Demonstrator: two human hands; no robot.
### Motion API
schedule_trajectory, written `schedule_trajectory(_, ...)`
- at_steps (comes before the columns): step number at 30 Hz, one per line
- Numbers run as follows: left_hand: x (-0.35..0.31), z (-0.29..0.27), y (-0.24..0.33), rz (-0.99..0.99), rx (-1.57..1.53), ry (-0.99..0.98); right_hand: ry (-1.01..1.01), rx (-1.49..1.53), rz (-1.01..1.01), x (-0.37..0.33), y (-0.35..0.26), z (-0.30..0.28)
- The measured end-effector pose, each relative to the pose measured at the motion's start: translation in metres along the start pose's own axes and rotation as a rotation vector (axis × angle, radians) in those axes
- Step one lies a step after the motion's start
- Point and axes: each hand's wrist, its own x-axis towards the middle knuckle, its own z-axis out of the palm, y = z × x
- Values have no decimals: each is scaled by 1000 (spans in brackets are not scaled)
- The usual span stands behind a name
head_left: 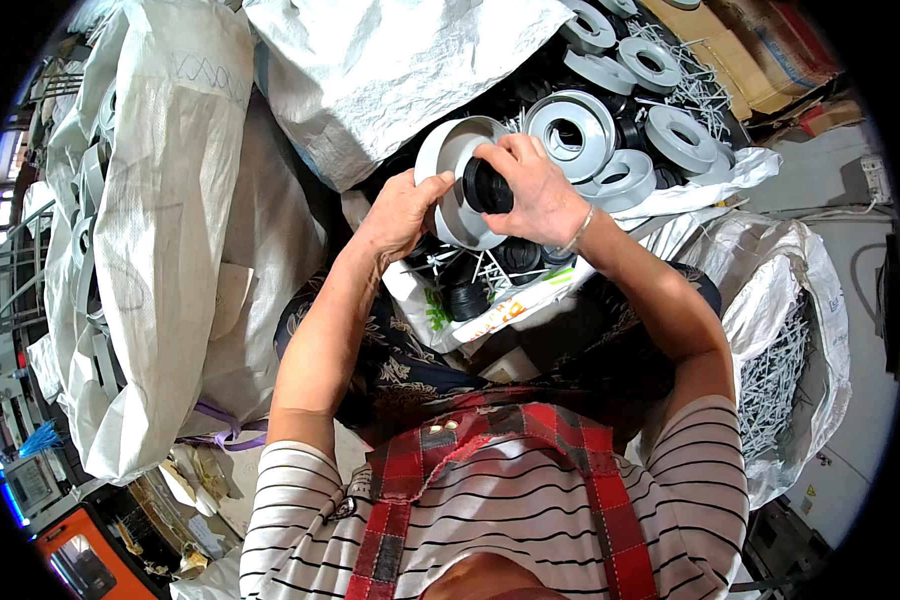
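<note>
My left hand (402,215) grips the left rim of a light grey round plastic part (452,145), thumb over its edge. The part is tilted, its hollow side turned toward my right hand. In my right hand (545,198) is a black ribbed round plastic part (486,187), pinched by the fingers at the mouth of the grey part. Whether the two parts touch is hard to tell. Just right of my right hand lies a grey flanged ring (602,125). Below the hands, another black ribbed part (468,301) rests among thin white plastic sticks (485,268).
More grey rings (680,138) and white sticks (705,85) are heaped at the far right. A white woven sack (400,75) covers the far middle; a tall sack (170,220) stands left. An open sack of thin sticks (775,385) stands right, near cardboard (740,60).
</note>
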Motion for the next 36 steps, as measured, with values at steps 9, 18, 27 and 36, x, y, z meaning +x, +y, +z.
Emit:
schedule_trajectory(9, -6, 14, -12, 49, -243, -121, 123, 114, 5, 0, 8, 4)
schedule_trajectory(18, -7, 20, -10, 197, -143, -57, -208, 590, 495, 4, 24, 8)
schedule_trajectory(27, -17, 2, -14, 159, 945, 85, 18, -329, 663, 24, 89, -16)
schedule_trajectory(36, 2, -2, -25, 100, 503, 251, 140, -248, 733, 17, 156, -7)
